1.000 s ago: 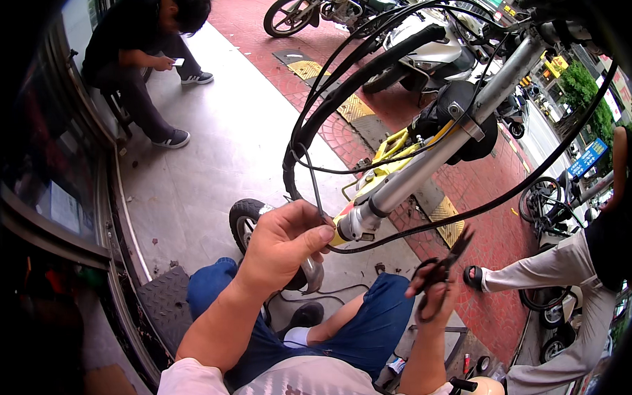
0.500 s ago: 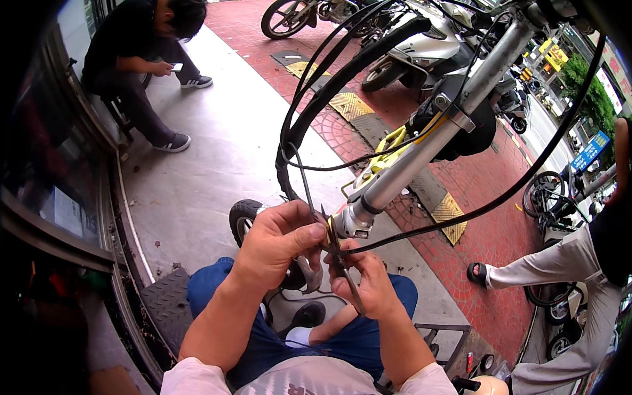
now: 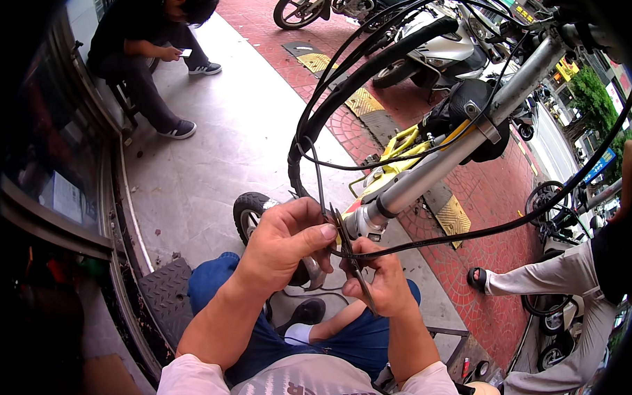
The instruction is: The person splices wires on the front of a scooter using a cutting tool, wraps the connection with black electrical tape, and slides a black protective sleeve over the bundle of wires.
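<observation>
My left hand (image 3: 283, 241) is closed, thumb against curled fingers, pinching the thin black cable (image 3: 321, 180) that drops from a loop above it. My right hand (image 3: 382, 283) grips a pair of dark, pointed scissors (image 3: 345, 239), their blades aimed up beside my left fingertips. Another black cable (image 3: 461, 239) sweeps in from the right and passes at the blades; whether they touch it I cannot tell. Just beyond my hands leans the silver steering column (image 3: 428, 184) of a scooter with yellow parts. A thick black-sleeved cable bundle (image 3: 348, 87) arches above.
A small black wheel (image 3: 248, 212) stands beyond my left wrist. At far left a seated person (image 3: 136, 59) holds a phone; another person in light trousers (image 3: 564, 276) stands at right. Parked motorcycles (image 3: 432, 52) line the red paving. A metal-framed glass door (image 3: 59, 181) borders the left.
The view has shifted slightly, so the column and cables appear farther right. Both hands keep nearly the same hold, with the scissors still beside my left fingertips.
</observation>
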`<state>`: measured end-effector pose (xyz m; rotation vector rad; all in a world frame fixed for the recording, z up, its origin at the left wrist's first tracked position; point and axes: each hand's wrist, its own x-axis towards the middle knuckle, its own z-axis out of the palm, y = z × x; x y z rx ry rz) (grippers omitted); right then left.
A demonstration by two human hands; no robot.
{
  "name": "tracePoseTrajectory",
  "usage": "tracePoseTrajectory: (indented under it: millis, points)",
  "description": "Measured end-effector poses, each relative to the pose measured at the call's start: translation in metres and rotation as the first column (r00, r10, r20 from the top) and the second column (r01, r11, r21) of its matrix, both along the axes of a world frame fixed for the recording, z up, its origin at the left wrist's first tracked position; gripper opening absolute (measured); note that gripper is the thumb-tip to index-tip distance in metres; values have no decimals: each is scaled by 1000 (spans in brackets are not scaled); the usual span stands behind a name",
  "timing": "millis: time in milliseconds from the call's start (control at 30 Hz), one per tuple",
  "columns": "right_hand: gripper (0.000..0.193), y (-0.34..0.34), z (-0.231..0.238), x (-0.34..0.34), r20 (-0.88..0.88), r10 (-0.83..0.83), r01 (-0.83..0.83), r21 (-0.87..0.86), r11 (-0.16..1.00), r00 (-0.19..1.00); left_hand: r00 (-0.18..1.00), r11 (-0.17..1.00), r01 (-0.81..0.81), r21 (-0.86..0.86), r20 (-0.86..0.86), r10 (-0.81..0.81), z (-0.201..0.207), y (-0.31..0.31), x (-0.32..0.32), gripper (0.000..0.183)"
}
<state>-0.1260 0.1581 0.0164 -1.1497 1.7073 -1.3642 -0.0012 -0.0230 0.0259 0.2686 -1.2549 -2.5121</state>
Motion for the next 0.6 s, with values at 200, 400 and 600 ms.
tracePoseTrajectory:
  millis: [200,400,600]
  points:
    - [68,17,-27,-4,-63,-178,169,-127,977,982,1000,1000,25,-3,-10,-25,-5,1,-2,22]
    - [53,107,-47,-30,337,-570,662,-391,639,749,999,998,-36,-46,27,37,-4,-3,2,22]
    - [45,310,-258,-88,-582,-777,963,244,115,240,999,999,42,34,13,-43,11,-14,-1,16]
